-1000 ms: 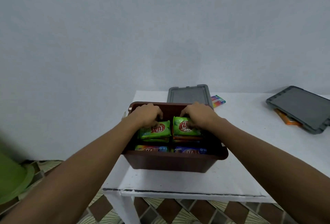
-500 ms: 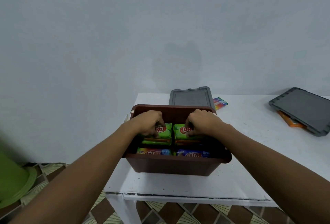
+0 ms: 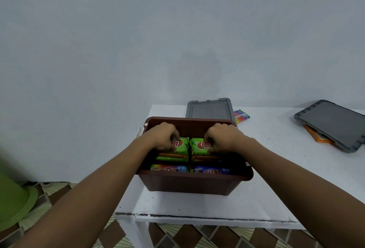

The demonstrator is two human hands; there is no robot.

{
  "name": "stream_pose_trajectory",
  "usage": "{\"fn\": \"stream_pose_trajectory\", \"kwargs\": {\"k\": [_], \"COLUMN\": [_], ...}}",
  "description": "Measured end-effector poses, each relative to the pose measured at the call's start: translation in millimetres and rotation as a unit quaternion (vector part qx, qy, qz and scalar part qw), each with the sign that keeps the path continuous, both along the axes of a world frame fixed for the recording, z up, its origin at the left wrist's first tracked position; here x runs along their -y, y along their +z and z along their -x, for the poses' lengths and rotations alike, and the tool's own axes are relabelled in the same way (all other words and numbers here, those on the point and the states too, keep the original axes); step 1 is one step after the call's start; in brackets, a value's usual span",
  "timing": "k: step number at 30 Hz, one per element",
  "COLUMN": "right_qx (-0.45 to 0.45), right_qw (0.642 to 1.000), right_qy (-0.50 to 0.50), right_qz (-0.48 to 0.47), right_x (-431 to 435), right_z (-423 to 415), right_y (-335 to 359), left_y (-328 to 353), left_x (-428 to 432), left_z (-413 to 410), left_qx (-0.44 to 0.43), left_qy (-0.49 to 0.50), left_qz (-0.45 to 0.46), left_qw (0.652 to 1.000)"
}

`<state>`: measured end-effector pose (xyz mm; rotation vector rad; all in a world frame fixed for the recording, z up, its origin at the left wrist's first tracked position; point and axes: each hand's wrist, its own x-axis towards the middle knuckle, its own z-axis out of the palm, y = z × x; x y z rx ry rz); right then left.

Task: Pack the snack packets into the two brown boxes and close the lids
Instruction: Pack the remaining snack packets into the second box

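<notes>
An open brown box (image 3: 189, 183) stands near the front left of the white table (image 3: 266, 198). Inside lie several snack packets. My left hand (image 3: 164, 136) grips a green packet (image 3: 182, 146) at the back left of the box. My right hand (image 3: 222, 137) grips a second green packet (image 3: 198, 146) beside it. Orange packets show under the green ones, and two blue packets (image 3: 211, 169) lie along the front wall. A grey lid (image 3: 209, 108) lies flat just behind the box.
A rainbow-coloured packet (image 3: 242, 115) lies beside the grey lid. At the far right a second grey lid (image 3: 331, 124) rests tilted over an orange packet (image 3: 316, 137). A green plastic object (image 3: 13, 198) stands on the tiled floor at the left.
Both hands stay on the green packets, pushing them down a little deeper into the box. The view has tilted slightly.
</notes>
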<state>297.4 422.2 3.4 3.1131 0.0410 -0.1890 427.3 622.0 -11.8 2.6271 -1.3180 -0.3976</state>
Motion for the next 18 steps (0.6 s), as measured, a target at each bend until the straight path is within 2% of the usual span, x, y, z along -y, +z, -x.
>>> {"fn": "stream_pose_trajectory", "kwargs": {"k": [4, 9, 13, 15, 18], "right_qx": [0.058, 0.221, 0.338, 0.345, 0.317], "right_qw": [0.989, 0.933, 0.881, 0.871, 0.881], "right_qy": [-0.012, -0.052, -0.092, -0.118, -0.149], "right_qz": [-0.136, -0.278, -0.319, -0.329, -0.319], "right_x": [11, 35, 67, 95, 142], "right_z": [6, 27, 38, 45, 59], "right_y": [10, 6, -9, -20, -36], "left_y": [7, 6, 11, 16, 24], "left_x": [3, 14, 37, 55, 89], "left_z": [4, 11, 24, 30, 42], "left_qx": [-0.082, -0.081, -0.037, -0.014, 0.006], "left_qy": [0.022, 0.048, 0.064, 0.070, 0.084], "left_qz": [0.069, 0.134, 0.199, 0.225, 0.270], "left_qw": [0.994, 0.986, 0.977, 0.972, 0.959]}}
